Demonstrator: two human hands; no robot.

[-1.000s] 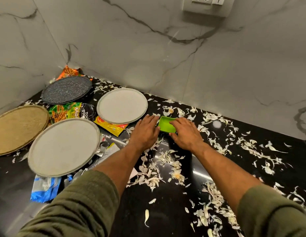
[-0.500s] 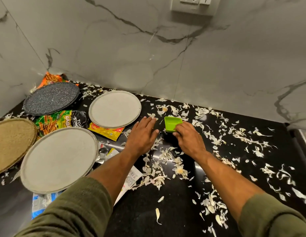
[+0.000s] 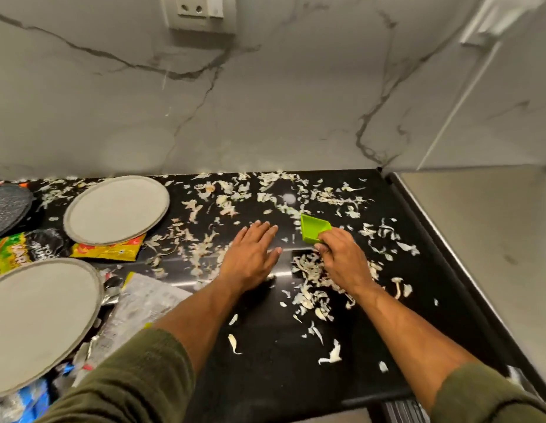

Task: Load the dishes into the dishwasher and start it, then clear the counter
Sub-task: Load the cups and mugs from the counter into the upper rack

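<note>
Left hand [image 3: 250,257]: flat on the black counter [image 3: 265,370], fingers straight and together.
Right hand [image 3: 341,257]: fingers clamped on the green scraper [image 3: 313,228], which stands tilted among pale shreds [image 3: 311,273].
Plates: small grey plate [image 3: 116,209] near the wall, large grey plate [image 3: 36,325] at the left.

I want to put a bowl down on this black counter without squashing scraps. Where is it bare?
Barest: the black stone counter at its front edge, between the two forearms, bordered by a few stray pale vegetable shavings. Crowded: the back strip along the marble wall, around the green plastic scraper, and the left side with grey round plates and snack wrappers.
</note>
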